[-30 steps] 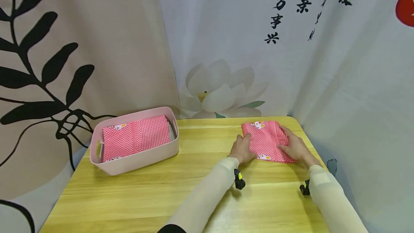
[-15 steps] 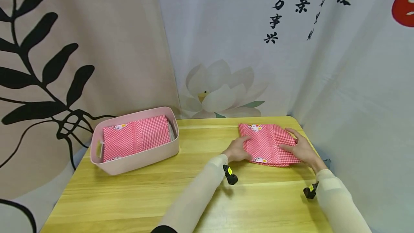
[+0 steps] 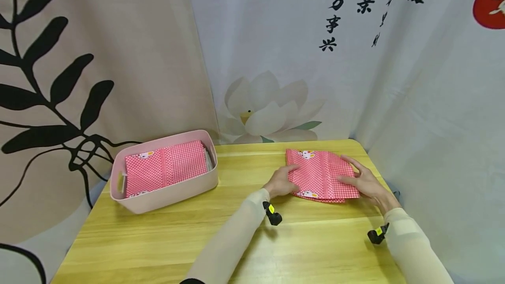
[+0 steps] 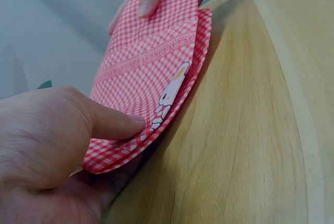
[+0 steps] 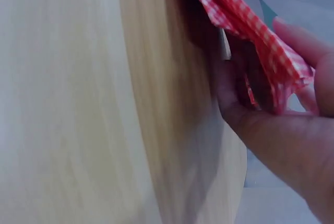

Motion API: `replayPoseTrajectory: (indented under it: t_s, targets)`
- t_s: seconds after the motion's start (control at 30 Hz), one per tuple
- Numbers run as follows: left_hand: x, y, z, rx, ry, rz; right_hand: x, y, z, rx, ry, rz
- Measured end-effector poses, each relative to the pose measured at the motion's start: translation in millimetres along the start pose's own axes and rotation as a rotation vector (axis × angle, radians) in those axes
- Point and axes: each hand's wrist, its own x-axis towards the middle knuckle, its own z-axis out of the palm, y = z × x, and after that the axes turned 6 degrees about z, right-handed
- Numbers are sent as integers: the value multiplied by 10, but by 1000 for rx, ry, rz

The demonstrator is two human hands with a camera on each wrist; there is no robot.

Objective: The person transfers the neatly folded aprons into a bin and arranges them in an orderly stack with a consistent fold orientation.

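Observation:
A folded pink-and-white checked cloth (image 3: pixel 320 174) with rabbit prints is at the right rear of the table. At its left end my left hand (image 3: pixel 281 182) pinches it, thumb on top and fingers underneath, as the left wrist view shows with the thumb (image 4: pixel 117 124) near a rabbit print. My right hand (image 3: pixel 366 184) holds the opposite end, its thumb across the upper face. Loose layers of the checked cloth (image 5: pixel 271 51) hang apart between the fingers in the right wrist view. The undersides of both grips are partly hidden.
A pink plastic basket (image 3: pixel 169 197) stands at the left rear of the wooden table (image 3: pixel 244 240). Inside it lies a similar checked cloth (image 3: pixel 167 168). Curtains (image 3: pixel 252 56) hang behind the table and along its right side.
Both hands hold the cloth throughout. The left hand and the cloth have shifted left, and the cloth is spread slightly wider. The basket stays put.

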Motion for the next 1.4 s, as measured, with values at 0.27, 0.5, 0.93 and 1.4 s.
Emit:
replayPoseTrajectory:
  t_s: [0.27,0.5,0.93,1.4]
  targets:
    - [-56,-45,-107,-46,27,-12,-43,-105,157,36,-35,-21]
    - [-138,-51,-234,-59,31,-12,-31,-162,281,-81,1,-44]
    - [-394,25,-597,-70,77,56,-74,-314,532,-287,80,-186]
    - [-715,160,-927,-44,159,101,-74,-515,765,-230,15,-255]
